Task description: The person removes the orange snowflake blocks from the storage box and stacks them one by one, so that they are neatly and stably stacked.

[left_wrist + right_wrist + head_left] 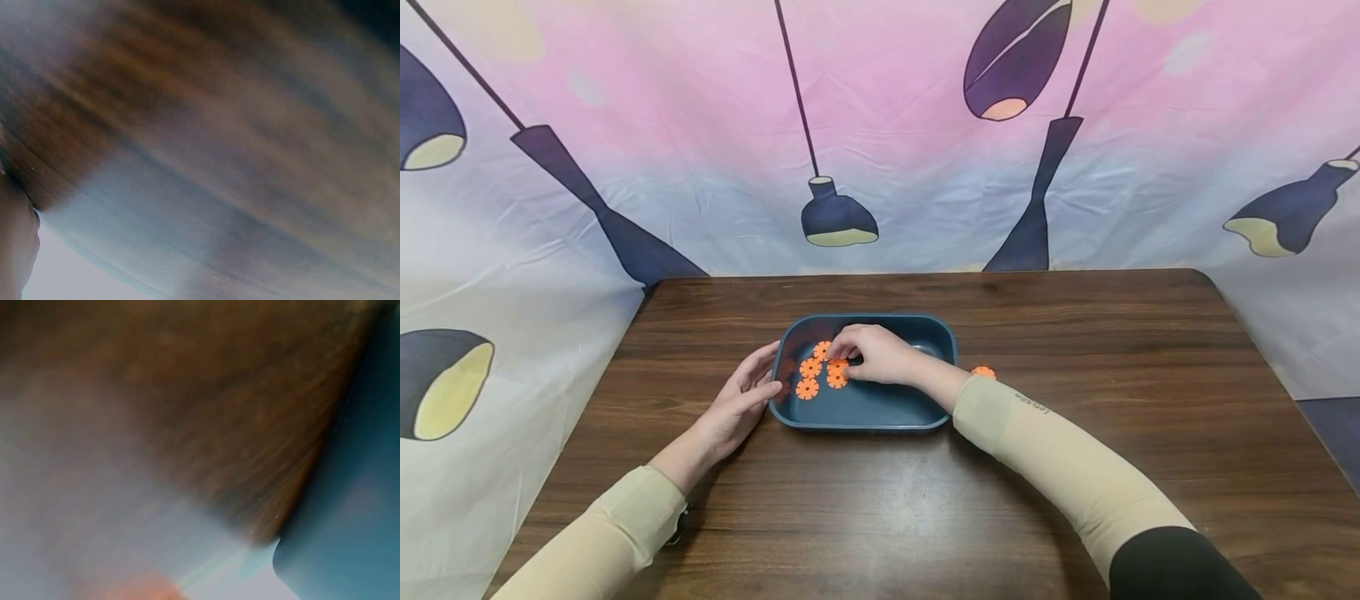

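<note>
Fingers (844,341) of the right hand (880,354) bend with the thumb over the orange discs (807,391) in the tray (895,412), though I cannot tell whether they pinch one; the left hand (737,408) rests thumb and fingers, spread apart, against the tray's left end. The discs look light, stiff and thin, best pinched by opposite notched edges; another disc (983,372) lies just right of the tray.

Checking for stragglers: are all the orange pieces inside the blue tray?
No, one orange piece lies on the table outside the blue tray, partly hidden by the right sleeve.
</note>
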Motion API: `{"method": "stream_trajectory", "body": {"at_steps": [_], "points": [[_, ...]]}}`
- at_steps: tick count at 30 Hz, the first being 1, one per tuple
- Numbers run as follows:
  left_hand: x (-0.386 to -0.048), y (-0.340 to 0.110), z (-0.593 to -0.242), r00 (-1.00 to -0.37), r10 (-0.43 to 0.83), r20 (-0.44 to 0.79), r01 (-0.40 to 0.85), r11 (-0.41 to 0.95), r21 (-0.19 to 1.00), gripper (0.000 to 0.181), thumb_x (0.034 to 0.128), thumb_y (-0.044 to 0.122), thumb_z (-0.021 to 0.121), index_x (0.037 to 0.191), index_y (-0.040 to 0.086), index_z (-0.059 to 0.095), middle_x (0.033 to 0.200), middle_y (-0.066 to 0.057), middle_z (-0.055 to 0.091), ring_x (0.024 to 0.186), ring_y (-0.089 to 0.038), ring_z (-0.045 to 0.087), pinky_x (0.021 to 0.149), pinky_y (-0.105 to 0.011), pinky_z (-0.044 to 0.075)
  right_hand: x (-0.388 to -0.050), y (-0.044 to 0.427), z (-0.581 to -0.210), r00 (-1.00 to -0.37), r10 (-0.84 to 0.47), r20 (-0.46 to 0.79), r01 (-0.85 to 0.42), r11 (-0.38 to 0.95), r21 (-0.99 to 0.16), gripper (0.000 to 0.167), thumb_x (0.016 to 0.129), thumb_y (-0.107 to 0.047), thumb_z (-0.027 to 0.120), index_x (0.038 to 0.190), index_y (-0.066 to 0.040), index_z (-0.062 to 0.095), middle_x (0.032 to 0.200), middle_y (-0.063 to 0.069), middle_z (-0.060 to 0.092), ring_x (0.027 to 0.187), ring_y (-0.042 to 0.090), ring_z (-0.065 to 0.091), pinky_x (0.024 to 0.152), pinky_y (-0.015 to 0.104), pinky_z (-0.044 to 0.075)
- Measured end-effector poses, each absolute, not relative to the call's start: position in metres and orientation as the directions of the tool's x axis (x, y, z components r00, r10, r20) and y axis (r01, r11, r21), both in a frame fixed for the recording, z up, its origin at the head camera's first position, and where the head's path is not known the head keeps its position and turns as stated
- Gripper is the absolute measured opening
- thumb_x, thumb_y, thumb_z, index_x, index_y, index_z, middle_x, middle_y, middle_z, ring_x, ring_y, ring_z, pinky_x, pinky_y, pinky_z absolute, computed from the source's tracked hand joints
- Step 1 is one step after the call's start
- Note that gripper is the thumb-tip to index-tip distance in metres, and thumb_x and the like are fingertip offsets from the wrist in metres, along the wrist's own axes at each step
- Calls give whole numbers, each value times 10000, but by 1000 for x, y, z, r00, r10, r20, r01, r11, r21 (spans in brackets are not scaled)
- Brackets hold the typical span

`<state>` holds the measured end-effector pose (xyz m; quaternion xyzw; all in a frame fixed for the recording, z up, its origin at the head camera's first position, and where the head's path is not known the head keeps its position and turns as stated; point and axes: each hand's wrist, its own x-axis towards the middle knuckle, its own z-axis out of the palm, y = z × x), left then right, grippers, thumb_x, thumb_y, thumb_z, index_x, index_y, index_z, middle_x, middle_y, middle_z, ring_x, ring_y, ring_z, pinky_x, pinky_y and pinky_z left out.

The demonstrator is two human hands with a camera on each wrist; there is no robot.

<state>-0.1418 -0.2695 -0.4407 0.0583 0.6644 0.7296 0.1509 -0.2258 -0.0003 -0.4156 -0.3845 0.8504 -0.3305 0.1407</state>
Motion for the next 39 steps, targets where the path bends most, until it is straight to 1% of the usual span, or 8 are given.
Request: {"method": "stream_trajectory", "body": {"at_steps": [7, 15, 22, 30, 35, 39], "points": [[-144, -271, -441, -944, 299, -142, -159, -33, 987, 614, 1092, 31, 498, 1659, 155, 299, 1621, 14, 371, 1427, -11, 430, 1068, -151, 482, -227, -2, -418, -670, -742, 1, -557, 502, -662, 331, 970, -74, 774, 1297, -79, 723, 1335, 75, 698, 1229, 209, 678, 1075, 307, 554], [-143, -270, -441, -944, 305, -128, -151, -52, 987, 603, 1081, 15, 505, 1634, 179, 330, 1567, 71, 427, 1442, -37, 400, 1100, -139, 451, -226, -3, -417, -662, -749, -7, -557, 499, -664, 358, 964, -74, 782, 1317, -87, 717, 1356, 72, 689, 1253, 207, 669, 1087, 299, 547], [-142, -271, -440, -945, 301, -130, -152, -52, 987, 616, 1078, 21, 512, 1644, 162, 315, 1562, 62, 427, 1436, -40, 408, 1097, -135, 453, -226, -3, -419, -656, -754, -11, -570, 505, -648, 380, 956, -92, 799, 1326, -84, 714, 1346, 70, 698, 1245, 208, 670, 1083, 308, 550], [-143, -271, -443, -944, 307, -123, -147, -56, 988, 618, 1087, 18, 499, 1656, 151, 298, 1560, 70, 441, 1416, -13, 451, 1089, -149, 471, -225, -3, -419, -658, -753, -14, -567, 509, -648, 382, 925, -39, 818, 1294, -77, 728, 1313, 75, 710, 1204, 214, 676, 1066, 327, 556], [-142, -271, -442, -943, 305, -129, -149, -42, 988, 618, 1086, 39, 514, 1651, 184, 312, 1589, 52, 402, 1419, -10, 425, 1081, -153, 473, -225, -3, -421, -657, -754, -11, -576, 511, -638, 355, 913, -21, 825, 1254, -73, 741, 1274, 76, 720, 1153, 210, 679, 1030, 320, 565], [-142, -270, -442, -943, 301, -145, -160, -24, 987, 626, 1090, 54, 521, 1661, 185, 300, 1627, 27, 355, 1422, -1, 409, 1079, -153, 475, -226, -3, -422, -655, -756, -4, -586, 512, -628, 328, 918, -43, 827, 1235, -80, 750, 1258, 68, 725, 1131, 200, 684, 1012, 313, 572]]}}
